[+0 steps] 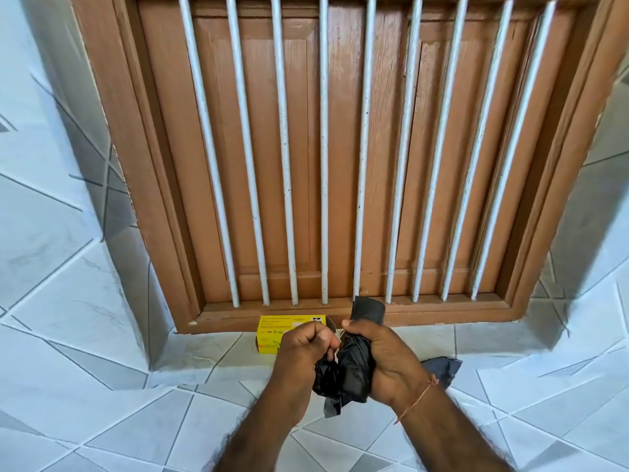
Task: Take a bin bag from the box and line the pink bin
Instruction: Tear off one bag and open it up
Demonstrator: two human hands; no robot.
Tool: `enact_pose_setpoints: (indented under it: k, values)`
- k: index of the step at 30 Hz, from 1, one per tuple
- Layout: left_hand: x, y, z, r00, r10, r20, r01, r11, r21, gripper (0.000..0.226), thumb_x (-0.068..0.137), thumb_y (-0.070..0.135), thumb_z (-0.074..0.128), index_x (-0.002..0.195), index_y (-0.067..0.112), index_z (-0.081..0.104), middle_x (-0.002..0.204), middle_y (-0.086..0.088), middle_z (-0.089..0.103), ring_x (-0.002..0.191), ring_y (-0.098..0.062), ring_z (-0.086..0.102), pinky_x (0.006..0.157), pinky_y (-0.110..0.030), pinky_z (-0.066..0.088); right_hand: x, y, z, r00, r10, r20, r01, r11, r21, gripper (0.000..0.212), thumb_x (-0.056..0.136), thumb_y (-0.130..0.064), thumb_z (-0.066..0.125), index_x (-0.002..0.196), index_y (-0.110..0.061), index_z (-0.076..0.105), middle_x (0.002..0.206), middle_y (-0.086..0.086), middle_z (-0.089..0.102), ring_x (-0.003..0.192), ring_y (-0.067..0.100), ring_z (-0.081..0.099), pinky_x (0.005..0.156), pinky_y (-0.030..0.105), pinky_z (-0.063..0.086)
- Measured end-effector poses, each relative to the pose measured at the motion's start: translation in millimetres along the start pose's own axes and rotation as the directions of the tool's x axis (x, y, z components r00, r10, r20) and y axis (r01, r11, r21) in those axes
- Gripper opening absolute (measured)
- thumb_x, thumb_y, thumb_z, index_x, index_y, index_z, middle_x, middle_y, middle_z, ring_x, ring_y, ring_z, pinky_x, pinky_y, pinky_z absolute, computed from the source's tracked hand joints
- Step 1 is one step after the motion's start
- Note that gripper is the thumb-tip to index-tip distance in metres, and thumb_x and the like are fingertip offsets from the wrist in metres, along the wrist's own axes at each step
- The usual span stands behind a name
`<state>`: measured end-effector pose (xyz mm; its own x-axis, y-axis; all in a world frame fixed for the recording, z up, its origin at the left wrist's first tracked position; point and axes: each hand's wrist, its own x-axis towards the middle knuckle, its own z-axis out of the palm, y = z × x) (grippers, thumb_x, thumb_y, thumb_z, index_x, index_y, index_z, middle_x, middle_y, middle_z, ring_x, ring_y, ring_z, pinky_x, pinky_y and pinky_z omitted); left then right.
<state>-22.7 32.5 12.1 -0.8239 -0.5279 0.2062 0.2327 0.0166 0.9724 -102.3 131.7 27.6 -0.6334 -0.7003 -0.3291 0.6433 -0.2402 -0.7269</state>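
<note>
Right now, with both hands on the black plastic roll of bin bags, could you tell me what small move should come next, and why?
Probably pull the left hand away from the right hand to tear one bag free: the black plastic roll of bin bags is gripped by the right, and the left pinches its loose end.

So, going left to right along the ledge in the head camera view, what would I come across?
Yellow box → left hand → roll of black bin bags gripped in the right hand → a loose dark bag poking out behind that wrist.
</note>
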Motion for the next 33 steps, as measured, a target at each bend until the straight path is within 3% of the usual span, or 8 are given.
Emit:
enact_pose_setpoints:
  k: [6, 12, 15, 18, 22, 25, 28, 33]
  values:
    - [-15.8, -20.6, -16.4, 0.989, -0.084, -0.120, 0.098, 0.989, 0.115, 0.033, 0.089, -0.006, 0.049, 0.060, 0.006, 0.057, 0.046, 0.004, 0.047, 0.049, -0.013, 0.038, 0.052, -0.024, 0.031, -2.7, -45.8, -17.1, 0.992, -0.081, -0.093, 0.082, 0.997, 0.011, 0.021, 0.065, -0.009, 0.071, 0.078, -0.010, 0.056, 0.056, 0.007, 0.059, 0.046, 0.019, 0.057, 0.048, 0.028, 0.050]
    - [-23.0, -25.3, -36.9, 0.981, -0.065, -0.185, 0.121, 0.942, 0.313, 0.026, 0.088, 0.012, 0.057, 0.064, 0.011, 0.066, 0.048, 0.005, 0.051, 0.049, -0.010, 0.047, 0.056, -0.026, 0.039, -5.5, -76.9, -22.1, 0.973, -0.228, 0.041, 0.230, 0.972, -0.048, 0.024, 0.081, -0.009, 0.067, 0.071, -0.013, 0.045, 0.047, 0.007, 0.047, 0.036, 0.020, 0.047, 0.042, 0.030, 0.046]
    - [-25.0, -6.7, -11.8, 0.993, -0.063, -0.100, 0.097, 0.918, 0.386, 0.037, 0.091, 0.027, 0.059, 0.062, 0.003, 0.059, 0.048, 0.005, 0.044, 0.047, -0.007, 0.040, 0.054, -0.027, 0.032, 5.4, -44.8, -19.9, 0.974, -0.226, -0.025, 0.227, 0.966, 0.123, 0.026, 0.080, -0.028, 0.073, 0.074, -0.010, 0.055, 0.059, 0.012, 0.055, 0.056, 0.027, 0.058, 0.061, 0.040, 0.052]
    - [-38.6, -6.2, 9.0, 0.987, -0.161, 0.022, 0.138, 0.900, 0.413, 0.044, 0.088, 0.041, 0.061, 0.053, 0.016, 0.054, 0.041, 0.008, 0.043, 0.042, -0.002, 0.038, 0.048, -0.018, 0.029, 4.5, -21.0, -16.1, 0.967, -0.245, -0.069, 0.254, 0.914, 0.316, 0.032, 0.084, -0.042, 0.065, 0.082, -0.011, 0.062, 0.068, 0.012, 0.062, 0.071, 0.029, 0.061, 0.080, 0.045, 0.051]
    - [-43.7, -15.1, 27.4, 0.971, -0.237, -0.037, 0.239, 0.936, 0.259, 0.035, 0.082, 0.044, 0.069, 0.052, 0.025, 0.067, 0.051, 0.009, 0.061, 0.052, -0.002, 0.052, 0.056, -0.018, 0.039, -2.0, -3.0, -9.5, 0.971, -0.231, -0.062, 0.235, 0.876, 0.422, 0.033, 0.087, -0.045, 0.057, 0.085, -0.012, 0.061, 0.061, 0.010, 0.063, 0.072, 0.030, 0.059, 0.075, 0.043, 0.051]
    - [-40.0, -16.3, 28.8, 0.936, -0.294, -0.196, 0.301, 0.954, 0.008, 0.037, 0.078, 0.042, 0.073, 0.052, 0.017, 0.066, 0.051, 0.005, 0.058, 0.053, -0.011, 0.052, 0.057, -0.025, 0.038, -4.0, -1.8, -11.6, 0.966, -0.260, -0.005, 0.237, 0.872, 0.429, 0.032, 0.088, -0.041, 0.054, 0.080, -0.010, 0.062, 0.068, 0.013, 0.063, 0.072, 0.032, 0.062, 0.088, 0.051, 0.049]
    - [-38.1, -9.7, 25.6, 0.923, -0.309, -0.230, 0.259, 0.940, -0.224, 0.032, 0.073, 0.037, 0.078, 0.060, 0.012, 0.063, 0.055, -0.001, 0.055, 0.057, -0.017, 0.050, 0.059, -0.029, 0.037, -2.2, -0.3, -20.7, 0.963, -0.261, 0.064, 0.220, 0.903, 0.368, 0.020, 0.083, -0.028, 0.060, 0.087, -0.009, 0.065, 0.091, 0.018, 0.065, 0.093, 0.036, 0.061, 0.103, 0.052, 0.039]
    - [-16.4, 7.1, 4.4, 0.935, -0.219, -0.277, 0.154, 0.959, -0.237, 0.023, 0.089, 0.020, 0.062, 0.069, 0.010, 0.069, 0.070, -0.006, 0.070, 0.070, -0.023, 0.064, 0.074, -0.041, 0.052, -9.4, -4.8, -34.9, 0.974, -0.216, 0.072, 0.203, 0.967, 0.151, 0.023, 0.068, -0.005, 0.074, 0.090, -0.009, 0.069, 0.090, 0.015, 0.075, 0.087, 0.031, 0.069, 0.073, 0.040, 0.055]
